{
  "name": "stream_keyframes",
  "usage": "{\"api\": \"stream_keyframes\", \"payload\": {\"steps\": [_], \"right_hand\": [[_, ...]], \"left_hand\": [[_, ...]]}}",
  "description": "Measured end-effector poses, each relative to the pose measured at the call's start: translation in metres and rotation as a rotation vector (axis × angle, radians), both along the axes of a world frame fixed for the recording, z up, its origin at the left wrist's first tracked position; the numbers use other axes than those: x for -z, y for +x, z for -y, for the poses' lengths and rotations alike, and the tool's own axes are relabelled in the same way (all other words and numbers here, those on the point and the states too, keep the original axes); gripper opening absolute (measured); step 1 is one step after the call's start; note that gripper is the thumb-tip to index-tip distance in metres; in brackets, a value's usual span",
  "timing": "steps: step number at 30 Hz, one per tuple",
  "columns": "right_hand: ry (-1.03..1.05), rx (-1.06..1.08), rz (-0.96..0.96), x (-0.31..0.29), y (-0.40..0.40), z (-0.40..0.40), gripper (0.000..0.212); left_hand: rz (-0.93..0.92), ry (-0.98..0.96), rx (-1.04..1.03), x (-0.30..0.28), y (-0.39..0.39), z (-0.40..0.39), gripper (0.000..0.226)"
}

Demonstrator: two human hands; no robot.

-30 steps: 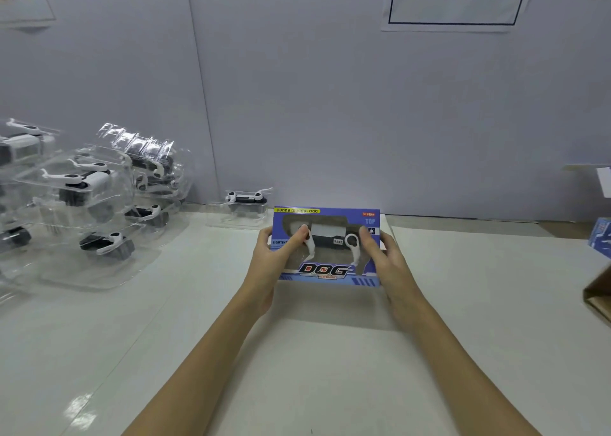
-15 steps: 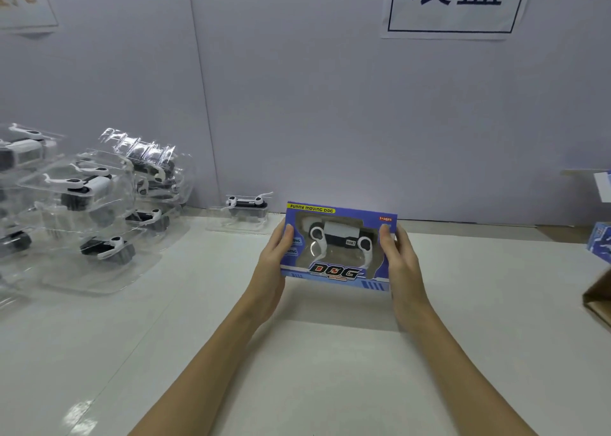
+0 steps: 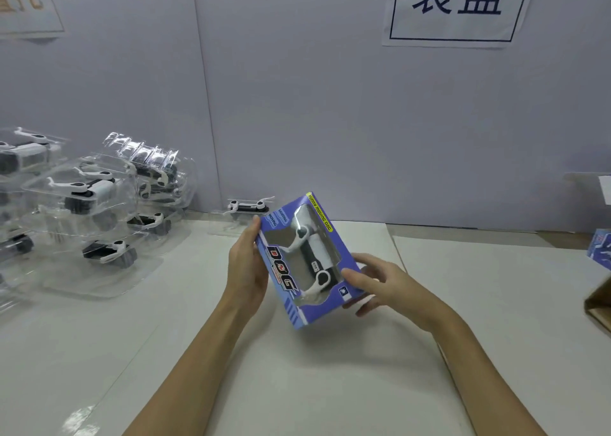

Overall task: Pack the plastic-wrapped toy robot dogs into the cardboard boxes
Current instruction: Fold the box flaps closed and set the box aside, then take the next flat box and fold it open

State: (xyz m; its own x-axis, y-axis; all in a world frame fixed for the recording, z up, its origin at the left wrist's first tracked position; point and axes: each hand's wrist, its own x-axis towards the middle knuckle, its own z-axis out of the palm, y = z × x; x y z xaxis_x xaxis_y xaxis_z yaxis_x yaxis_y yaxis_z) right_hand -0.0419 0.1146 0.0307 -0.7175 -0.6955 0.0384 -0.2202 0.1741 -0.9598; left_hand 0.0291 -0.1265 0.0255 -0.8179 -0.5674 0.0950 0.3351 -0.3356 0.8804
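Note:
Both hands hold a blue window box (image 3: 291, 306) marked "DOG" above the white table (image 3: 297, 386), turned on end and tilted. A white and black toy robot dog (image 3: 314, 254) shows through its window. My left hand (image 3: 248, 267) grips the box's left long edge. My right hand (image 3: 380, 283) holds its lower right side, thumb on the front face and fingers behind. Several plastic-wrapped robot dogs (image 3: 96, 201) are piled at the left. A single wrapped dog (image 3: 248, 206) lies by the wall behind the box.
A grey wall panel (image 3: 330, 121) with a paper sign (image 3: 456, 6) closes the back. At the right edge are part of another blue box (image 3: 600, 249) and a brown cardboard carton (image 3: 598, 303).
The box has been lifted off the table and turned from level to nearly on end. My right hand has shifted from its right edge to its lower end.

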Motion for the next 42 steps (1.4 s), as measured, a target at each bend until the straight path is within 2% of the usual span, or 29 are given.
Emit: {"api": "stream_keyframes", "payload": {"steps": [2,5,7,10,13,15,18,20,22,26,28,30,33,35,38,40,42], "right_hand": [[0.003,-0.003,-0.003,-0.002,-0.001,-0.002,0.055],[-0.188,0.132,0.068,-0.011,-0.005,-0.009,0.056],[-0.438,0.265,0.168,-0.021,-0.008,-0.017,0.054],[-0.953,0.471,0.281,-0.042,-0.012,-0.033,0.043],[-1.241,0.634,0.138,-0.055,-0.011,-0.049,0.058],[-1.355,0.834,0.026,-0.061,-0.013,-0.065,0.073],[-1.444,1.092,-0.070,-0.064,-0.030,-0.097,0.082],[-1.283,1.116,-0.024,-0.061,-0.045,-0.107,0.091],[-0.990,1.144,0.023,-0.051,-0.065,-0.105,0.089],[-0.343,1.291,-0.200,-0.026,-0.108,-0.096,0.061],[0.009,1.268,-0.316,-0.020,-0.130,-0.100,0.052],[0.389,1.189,-0.386,-0.017,-0.151,-0.115,0.046],[0.859,1.167,-0.523,-0.014,-0.186,-0.153,0.068],[1.099,1.249,-0.599,-0.016,-0.207,-0.175,0.073],[1.262,1.361,-0.557,-0.028,-0.235,-0.200,0.063],[1.255,1.385,-0.493,-0.035,-0.253,-0.215,0.061],[1.213,1.385,-0.477,-0.038,-0.266,-0.228,0.069]], "left_hand": [[0.000,-0.054,0.004,-0.002,0.002,-0.005,0.059],[-0.050,-0.041,-0.076,0.000,-0.002,-0.009,0.062],[-0.048,0.034,-0.098,0.006,-0.005,-0.002,0.057],[0.021,0.076,-0.047,0.015,-0.007,0.010,0.062],[0.070,0.100,-0.016,0.018,-0.008,0.012,0.060],[0.090,0.094,-0.003,0.017,-0.008,0.010,0.059],[0.100,0.071,0.031,0.015,-0.007,0.006,0.058],[0.110,0.045,0.046,0.015,-0.006,0.004,0.058],[0.120,0.025,0.056,0.015,-0.007,0.004,0.059],[0.143,-0.031,0.060,0.019,-0.009,0.005,0.062],[0.178,-0.148,0.023,0.026,-0.013,0.005,0.062],[0.230,-0.420,-0.077,0.038,-0.019,0.001,0.057],[0.358,-1.108,-0.173,0.065,-0.029,-0.004,0.051],[0.490,-1.307,-0.137,0.076,-0.036,-0.008,0.054],[0.572,-1.523,-0.122,0.088,-0.046,-0.011,0.048],[0.581,-1.534,-0.138,0.090,-0.049,-0.012,0.053],[0.589,-1.516,-0.158,0.089,-0.051,-0.013,0.063]]}}
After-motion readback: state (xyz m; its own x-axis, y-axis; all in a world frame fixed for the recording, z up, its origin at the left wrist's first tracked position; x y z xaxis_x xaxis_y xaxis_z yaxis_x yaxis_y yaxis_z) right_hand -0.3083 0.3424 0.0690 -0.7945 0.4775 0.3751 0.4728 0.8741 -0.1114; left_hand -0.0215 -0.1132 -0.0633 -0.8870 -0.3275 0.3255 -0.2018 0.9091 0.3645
